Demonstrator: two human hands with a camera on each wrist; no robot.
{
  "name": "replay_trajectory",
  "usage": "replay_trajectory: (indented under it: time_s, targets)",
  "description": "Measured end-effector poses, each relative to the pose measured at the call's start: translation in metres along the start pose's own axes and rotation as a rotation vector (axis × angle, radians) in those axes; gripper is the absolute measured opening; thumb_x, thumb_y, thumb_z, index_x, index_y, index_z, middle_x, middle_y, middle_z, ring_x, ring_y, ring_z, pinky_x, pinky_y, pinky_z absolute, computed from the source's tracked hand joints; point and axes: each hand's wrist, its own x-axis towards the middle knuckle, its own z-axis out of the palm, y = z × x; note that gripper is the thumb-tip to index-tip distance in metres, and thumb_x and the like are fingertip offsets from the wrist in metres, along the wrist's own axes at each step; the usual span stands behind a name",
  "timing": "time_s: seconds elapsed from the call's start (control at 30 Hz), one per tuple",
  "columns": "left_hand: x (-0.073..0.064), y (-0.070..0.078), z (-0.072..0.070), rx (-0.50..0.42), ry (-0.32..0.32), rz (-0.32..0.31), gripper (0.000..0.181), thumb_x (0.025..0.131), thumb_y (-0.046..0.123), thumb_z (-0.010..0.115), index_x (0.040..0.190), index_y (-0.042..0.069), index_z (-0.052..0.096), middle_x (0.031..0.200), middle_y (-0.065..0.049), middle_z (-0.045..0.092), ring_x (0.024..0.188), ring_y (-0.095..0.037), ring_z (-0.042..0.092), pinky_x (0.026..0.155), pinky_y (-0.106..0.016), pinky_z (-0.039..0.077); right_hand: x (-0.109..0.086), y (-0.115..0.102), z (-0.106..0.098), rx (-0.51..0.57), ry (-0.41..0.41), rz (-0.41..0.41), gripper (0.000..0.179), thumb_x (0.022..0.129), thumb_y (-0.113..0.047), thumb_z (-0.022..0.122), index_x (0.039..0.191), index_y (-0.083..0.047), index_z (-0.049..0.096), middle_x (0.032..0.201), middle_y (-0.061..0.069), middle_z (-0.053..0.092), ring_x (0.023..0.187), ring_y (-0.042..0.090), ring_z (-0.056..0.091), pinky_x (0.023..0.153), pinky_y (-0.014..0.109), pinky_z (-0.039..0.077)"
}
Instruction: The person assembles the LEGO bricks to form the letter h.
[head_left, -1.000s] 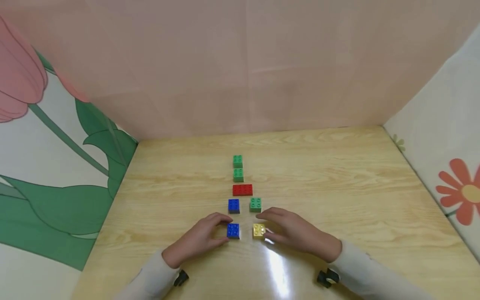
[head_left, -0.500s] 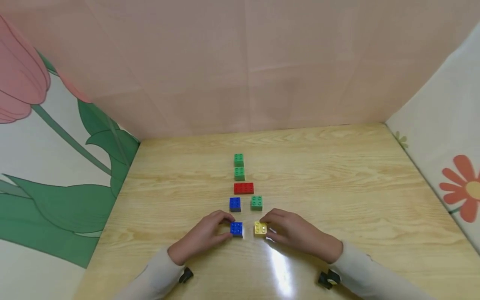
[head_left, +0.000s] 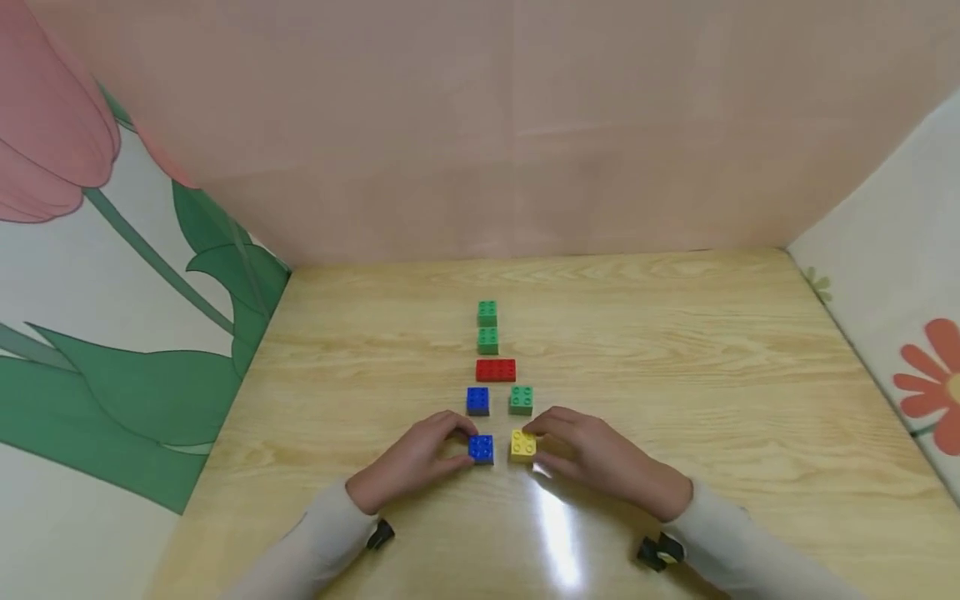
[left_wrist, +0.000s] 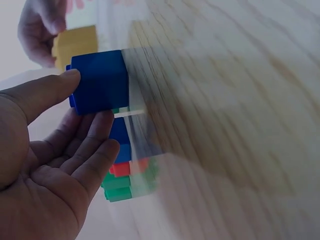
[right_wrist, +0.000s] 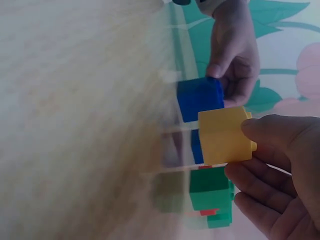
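On the table (head_left: 450, 533), fingers of the left hand (head_left: 420, 454) pinch a blue block (head_left: 482, 450) and those of the right hand (head_left: 592, 448) a yellow block (head_left: 522, 447), a gap between the two. A light, level hold should keep either from nudging the green block (head_left: 521, 400) just beyond.

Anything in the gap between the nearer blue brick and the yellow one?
Nothing visible: only tabletop shows between the nearer blue brick, pinched by the left hand, and the yellow brick, pinched by the right hand.
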Motion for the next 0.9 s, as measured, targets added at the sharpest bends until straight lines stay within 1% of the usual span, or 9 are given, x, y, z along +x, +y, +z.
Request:
replay_trajectory:
  time_s: [0.1,0.23,0.4,0.57,0.7,0.9]
  targets:
    - [0.006,0.001,-0.001,0.006,-0.002,0.021,0.034,0.090,0.027,0.072,0.120,0.016,0.059,0.115,0.008,0.060,0.109,-0.010,0.058,0.097,-0.029,0.048,0.001,0.001,-0.007,-0.008,0.056,-0.001,0.033,0.089,-0.024,0.074,0.119,-0.014,0.066,0.117,-0.008,0.063,0.108,0.009,0.060,0.091,0.031,0.053]
    - [0.010,0.004,-0.002,0.003,-0.009,0.019,0.034,0.090,0.026,0.073,0.119,0.015,0.060,0.114,0.007,0.060,0.107,-0.010,0.058,0.096,-0.029,0.048,0.006,-0.002,-0.013,0.016,0.098,-0.025,0.034,0.089,-0.025,0.073,0.121,-0.015,0.066,0.118,-0.008,0.063,0.108,0.009,0.060,0.090,0.029,0.053]
    - [0.011,0.005,-0.002,-0.004,-0.015,0.015,0.034,0.089,0.025,0.074,0.118,0.014,0.060,0.113,0.006,0.061,0.106,-0.012,0.059,0.095,-0.029,0.049,0.013,-0.007,-0.013,0.060,0.107,-0.055,0.034,0.091,-0.025,0.072,0.122,-0.015,0.065,0.118,-0.007,0.063,0.108,0.008,0.060,0.090,0.030,0.053]
    - [0.013,0.006,0.000,-0.006,-0.010,0.024,0.034,0.089,0.025,0.074,0.117,0.012,0.061,0.113,0.005,0.061,0.106,-0.012,0.059,0.094,-0.030,0.049,0.019,-0.012,-0.010,0.087,0.087,-0.069,0.032,0.091,-0.021,0.072,0.121,-0.013,0.065,0.120,-0.006,0.062,0.111,0.011,0.059,0.092,0.031,0.052]
    - [0.014,0.007,0.002,-0.012,-0.013,0.033,0.034,0.089,0.025,0.074,0.117,0.011,0.061,0.113,0.003,0.062,0.106,-0.013,0.059,0.094,-0.030,0.049,0.022,-0.014,-0.007,0.089,0.074,-0.072,0.032,0.092,-0.022,0.070,0.122,-0.013,0.065,0.121,-0.007,0.062,0.112,0.012,0.059,0.093,0.032,0.052]
    - [0.016,0.008,0.003,0.000,-0.018,0.031,0.036,0.089,0.026,0.073,0.120,0.011,0.060,0.114,0.005,0.061,0.107,-0.011,0.058,0.095,-0.028,0.048,0.026,-0.017,-0.004,0.080,0.099,-0.121,0.032,0.090,-0.020,0.072,0.121,-0.011,0.065,0.119,-0.005,0.063,0.110,0.012,0.060,0.090,0.030,0.053]
